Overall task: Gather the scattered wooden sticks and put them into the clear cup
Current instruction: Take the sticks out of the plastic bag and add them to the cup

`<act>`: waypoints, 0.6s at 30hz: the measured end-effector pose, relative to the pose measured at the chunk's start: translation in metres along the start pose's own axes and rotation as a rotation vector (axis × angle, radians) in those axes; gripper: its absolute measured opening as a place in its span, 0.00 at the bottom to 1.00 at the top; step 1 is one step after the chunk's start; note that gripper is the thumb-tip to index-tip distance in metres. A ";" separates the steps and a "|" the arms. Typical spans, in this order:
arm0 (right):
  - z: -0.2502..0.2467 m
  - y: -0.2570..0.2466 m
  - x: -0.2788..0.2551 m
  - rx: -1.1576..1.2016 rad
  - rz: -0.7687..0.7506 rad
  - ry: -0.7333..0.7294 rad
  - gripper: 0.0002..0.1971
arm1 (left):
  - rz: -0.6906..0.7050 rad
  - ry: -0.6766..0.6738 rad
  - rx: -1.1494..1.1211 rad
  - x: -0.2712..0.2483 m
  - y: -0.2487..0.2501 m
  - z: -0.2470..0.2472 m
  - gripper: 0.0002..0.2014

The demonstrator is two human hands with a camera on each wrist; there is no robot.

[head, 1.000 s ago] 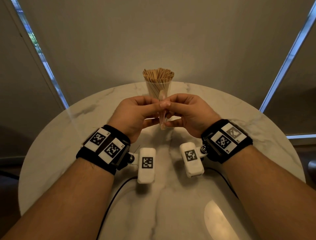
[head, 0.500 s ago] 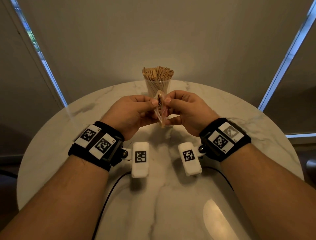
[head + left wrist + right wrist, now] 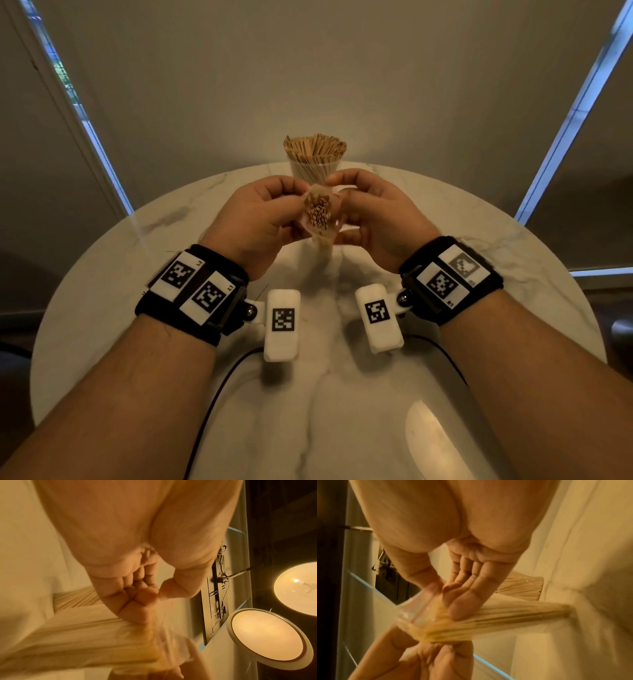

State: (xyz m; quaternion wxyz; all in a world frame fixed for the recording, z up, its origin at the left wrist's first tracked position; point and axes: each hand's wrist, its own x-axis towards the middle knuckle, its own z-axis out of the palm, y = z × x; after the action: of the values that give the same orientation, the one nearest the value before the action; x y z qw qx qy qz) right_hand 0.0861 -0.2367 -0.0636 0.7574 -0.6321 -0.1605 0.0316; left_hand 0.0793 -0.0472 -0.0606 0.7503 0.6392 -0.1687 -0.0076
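The left hand [image 3: 255,219] pinches one lip of a thin clear plastic bag [image 3: 317,212] between thumb and curled fingers, and that grip looks meant to pull the mouth open sideways. Between the two hands, held up over the marble worktop [image 3: 342,394], the bag gapes toward the head camera, so the ends of a packed bundle of wooden sticks [image 3: 318,214] show inside it; the bag hangs down below the fingers, which keeps the bundle from sliding out before the opening is wide enough. The right hand [image 3: 375,214] pinches the opposite lip the same way, its fingers lying along the bundle in the right wrist view, likely to steady it. Just behind the hands, at the far edge of the worktop, stands the clear cup [image 3: 314,169], already crammed with sticks fanning above its rim, close enough that the bundle need only travel a little forward. Room in it looks tight.
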 end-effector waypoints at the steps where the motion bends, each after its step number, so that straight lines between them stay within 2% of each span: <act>1: -0.001 -0.002 0.001 -0.009 -0.029 0.021 0.10 | 0.005 0.019 -0.036 0.000 0.002 -0.001 0.09; 3: -0.005 -0.003 0.002 -0.096 -0.047 -0.019 0.18 | -0.008 0.066 -0.122 -0.001 0.006 -0.003 0.12; 5: -0.006 0.000 0.000 -0.157 0.029 -0.179 0.29 | -0.014 0.088 -0.185 -0.003 0.008 -0.005 0.16; 6: -0.006 0.003 -0.001 -0.198 0.076 -0.263 0.31 | -0.008 0.079 -0.192 -0.003 0.009 -0.005 0.17; 8: -0.006 0.009 -0.003 -0.259 0.132 -0.364 0.30 | -0.005 0.037 -0.191 -0.003 0.010 -0.004 0.15; 11: -0.006 0.012 -0.003 -0.228 0.155 -0.329 0.24 | -0.037 0.100 -0.192 0.000 0.010 0.000 0.10; 12: -0.006 0.012 -0.002 -0.194 0.155 -0.305 0.21 | -0.046 0.127 -0.224 0.000 0.009 0.000 0.11; 13: -0.006 0.012 -0.001 -0.157 0.147 -0.285 0.19 | -0.057 0.124 -0.248 0.000 0.008 -0.001 0.18; 15: -0.005 0.015 0.001 -0.095 0.124 -0.234 0.19 | -0.082 -0.003 -0.200 0.001 0.005 -0.004 0.34; 16: -0.004 0.016 0.001 -0.066 0.116 -0.216 0.20 | -0.102 -0.078 -0.138 -0.002 0.004 -0.003 0.37; 18: -0.002 0.019 0.001 -0.003 0.107 -0.205 0.18 | -0.106 -0.118 -0.023 -0.004 -0.001 0.000 0.29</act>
State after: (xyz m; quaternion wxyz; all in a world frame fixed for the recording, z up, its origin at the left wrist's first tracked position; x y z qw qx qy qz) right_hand 0.0907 -0.2350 -0.0816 0.7332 -0.6345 -0.2029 0.1362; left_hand 0.0758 -0.0468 -0.0627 0.7448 0.6371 -0.1783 -0.0870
